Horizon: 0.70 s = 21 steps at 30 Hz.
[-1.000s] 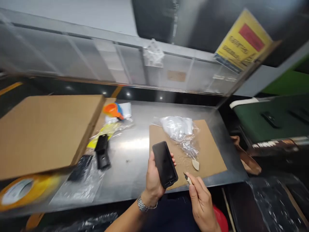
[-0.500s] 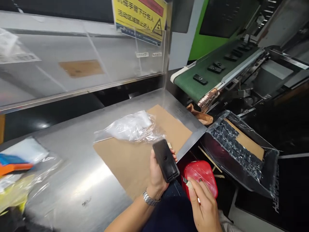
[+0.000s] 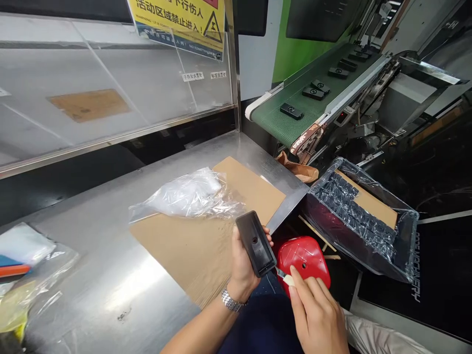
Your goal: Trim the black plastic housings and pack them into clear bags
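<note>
A black, hollow rectangular part is held in my left hand, its recessed side facing up and a small round hole near its middle. My right hand pinches a small knife with a pale handle, and the blade's tip is at the part's lower right edge. Under and beyond my left hand, brown cardboard lies on the metal table. A clear plastic bag with white contents rests on the cardboard.
Similar black parts sit on a green conveyor at the upper right. A plastic-lined bin holds wrapped black pieces and cardboard. Beside my right hand is a red stool. Plastic bags lie at the far left.
My right hand has brought the knife up to the black part, closing the small gap between them. The view has shifted, so the surroundings appear farther left.
</note>
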Motion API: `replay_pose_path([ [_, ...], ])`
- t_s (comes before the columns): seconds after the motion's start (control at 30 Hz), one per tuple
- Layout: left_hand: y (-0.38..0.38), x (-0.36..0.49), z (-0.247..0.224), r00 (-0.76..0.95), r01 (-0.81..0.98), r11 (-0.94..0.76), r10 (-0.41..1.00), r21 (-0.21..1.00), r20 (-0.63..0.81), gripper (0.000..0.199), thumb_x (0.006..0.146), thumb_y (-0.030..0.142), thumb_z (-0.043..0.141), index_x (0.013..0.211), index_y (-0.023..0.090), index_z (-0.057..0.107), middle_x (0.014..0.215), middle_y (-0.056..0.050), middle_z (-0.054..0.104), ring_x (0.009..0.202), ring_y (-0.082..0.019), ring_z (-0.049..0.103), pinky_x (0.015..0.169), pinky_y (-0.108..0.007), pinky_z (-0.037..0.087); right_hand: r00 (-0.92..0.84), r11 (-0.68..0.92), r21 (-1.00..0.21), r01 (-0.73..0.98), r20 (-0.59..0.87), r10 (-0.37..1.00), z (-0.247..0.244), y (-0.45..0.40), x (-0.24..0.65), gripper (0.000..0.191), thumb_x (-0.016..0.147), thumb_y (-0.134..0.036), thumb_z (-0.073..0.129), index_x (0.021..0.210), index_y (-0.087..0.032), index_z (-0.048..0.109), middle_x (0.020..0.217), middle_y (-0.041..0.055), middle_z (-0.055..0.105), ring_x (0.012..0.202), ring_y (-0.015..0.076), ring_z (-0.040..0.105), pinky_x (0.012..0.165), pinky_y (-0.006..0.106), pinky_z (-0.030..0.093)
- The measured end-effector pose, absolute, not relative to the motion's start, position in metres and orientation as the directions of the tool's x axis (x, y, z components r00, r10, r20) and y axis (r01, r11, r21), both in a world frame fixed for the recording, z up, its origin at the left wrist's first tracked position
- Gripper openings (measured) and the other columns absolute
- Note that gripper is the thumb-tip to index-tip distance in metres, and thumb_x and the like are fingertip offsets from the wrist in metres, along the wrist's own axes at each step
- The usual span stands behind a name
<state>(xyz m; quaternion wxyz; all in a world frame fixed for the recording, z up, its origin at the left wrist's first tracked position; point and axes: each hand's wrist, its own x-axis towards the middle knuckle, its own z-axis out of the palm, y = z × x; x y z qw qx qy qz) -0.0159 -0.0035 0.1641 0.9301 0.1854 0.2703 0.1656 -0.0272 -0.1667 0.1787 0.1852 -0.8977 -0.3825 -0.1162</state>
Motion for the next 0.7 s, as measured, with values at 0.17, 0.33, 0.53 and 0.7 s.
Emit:
replay_pose_path([
  [0.17, -0.0062, -0.0159, 0.1612, 0.782, -0.214, 0.866, 0.429, 0.452, -0.453, 0.049, 0.083, 0.053, 0.04, 0.077, 0.012, 0.066, 0.07, -0.006, 0.065, 0.057, -0.013, 0.06, 0.055, -0.024, 0.051, 0.647, -0.631, -0.162, 0.759, 0.298, 0.702, 0.1788, -0.1708, -0.024, 0.035, 0.092, -0.026, 0.039, 0.119, -0.011, 0.055, 0.066, 0.0047, 0.056, 0.061, 0.0167, 0.053, 0.058, 0.029, 0.039],
  [0.33, -0.0062, -0.0141, 0.1594, 0.79, -0.215, 0.858, 0.434, 0.466, -0.434, 0.052, 0.084, 0.054, 0.038, 0.076, 0.011, 0.066, 0.07, -0.006, 0.065, 0.057, -0.013, 0.06, 0.054, -0.023, 0.05, 0.638, -0.637, -0.109, 0.763, 0.283, 0.716, 0.1772, -0.1738, -0.0222, 0.035, 0.091, -0.026, 0.041, 0.12, -0.011, 0.055, 0.067, 0.0043, 0.056, 0.062, 0.0171, 0.053, 0.059, 0.03, 0.039],
  [0.53, -0.0053, -0.0157, 0.1559, 0.781, -0.207, 0.857, 0.435, 0.472, -0.448, 0.052, 0.084, 0.054, 0.037, 0.077, 0.012, 0.066, 0.071, -0.005, 0.065, 0.057, -0.013, 0.06, 0.054, -0.023, 0.05, 0.653, -0.662, -0.097, 0.743, 0.317, 0.687, 0.1806, -0.1673, -0.0226, 0.037, 0.093, -0.026, 0.034, 0.114, -0.01, 0.059, 0.063, 0.0045, 0.055, 0.059, 0.0175, 0.052, 0.056, 0.031, 0.037],
  [0.7, -0.0046, -0.0179, 0.1554, 0.784, -0.206, 0.855, 0.435, 0.475, -0.443, 0.053, 0.082, 0.056, 0.039, 0.076, 0.012, 0.067, 0.071, -0.006, 0.065, 0.056, -0.013, 0.06, 0.054, -0.023, 0.051, 0.655, -0.663, -0.092, 0.743, 0.303, 0.692, 0.1827, -0.165, -0.0233, 0.038, 0.094, -0.027, 0.031, 0.112, -0.012, 0.061, 0.063, 0.0046, 0.055, 0.059, 0.0173, 0.052, 0.056, 0.03, 0.036],
])
